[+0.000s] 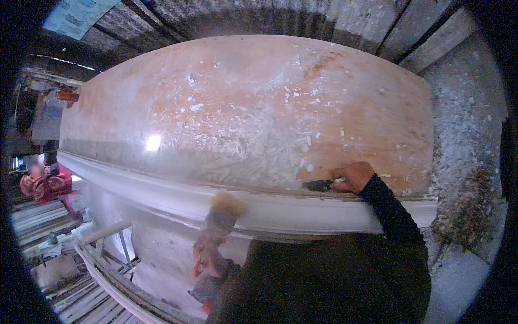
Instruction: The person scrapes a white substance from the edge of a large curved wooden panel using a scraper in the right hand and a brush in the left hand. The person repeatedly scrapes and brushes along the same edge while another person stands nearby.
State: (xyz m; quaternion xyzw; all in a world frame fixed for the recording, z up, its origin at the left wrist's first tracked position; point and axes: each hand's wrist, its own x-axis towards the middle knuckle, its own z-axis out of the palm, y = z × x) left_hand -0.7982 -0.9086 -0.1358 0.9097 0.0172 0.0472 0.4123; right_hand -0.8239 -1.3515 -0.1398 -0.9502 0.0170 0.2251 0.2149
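My left hand (209, 255) is closed round a wide brush (222, 215) with tan bristles; a bit of orange-red shows beside the fingers. The bristles are blurred and lie over the white moulded edge (302, 213) of a large panel. My right hand (353, 177) is closed on a dark, flat scraper (317, 185), whose far end lies by the seam where the brown board (372, 129) meets the moulding. White flakes and crumbs (259, 143) are strewn over the board, thickest left of the scraper. How the right fingers grip the handle is partly hidden.
Slatted planks (367, 27) lie beyond the panel. White dust and debris cover the floor (469, 140) at right. At lower left stand a wooden frame (116, 237) and stacked strips (43, 224). A person in red and pink (46, 183) is at far left.
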